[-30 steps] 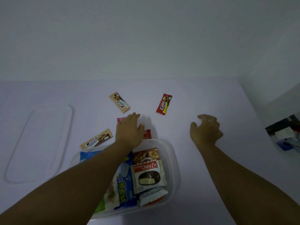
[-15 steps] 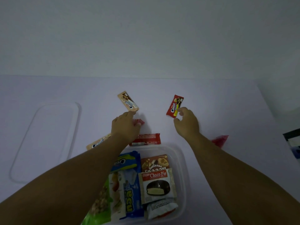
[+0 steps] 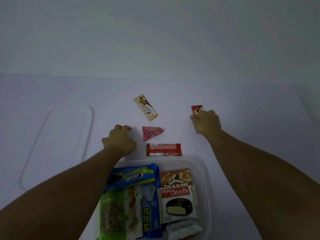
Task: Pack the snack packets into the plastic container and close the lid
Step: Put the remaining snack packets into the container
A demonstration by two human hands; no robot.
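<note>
1. Leftmost, the clear lid [image 3: 57,146] lies flat on the table [image 3: 242,104], well apart from the left hand's fingers.
2. Left hand [image 3: 119,141] rests on the table with fingers curled and grasping nothing; the pink packet [image 3: 151,132] lies just beside its fingertips, to their right.
3. Beyond those fingers lies a beige packet [image 3: 146,107]; nearer than the pink one lies a red bar [image 3: 164,149], just behind the container's far rim.
4. Container [image 3: 206,187] sits open under the left forearm. It holds a green bag [image 3: 112,215], a blue Oreo pack [image 3: 133,176], a blue-and-white pack [image 3: 149,222], a brown box [image 3: 175,177], a Choco Pie [image 3: 178,203] and a white wrapper [image 3: 183,228].
5. Right hand [image 3: 206,122] pinches the small red packet [image 3: 196,109] at its fingertips, fingers curled round its near end, well beyond the container.
</note>
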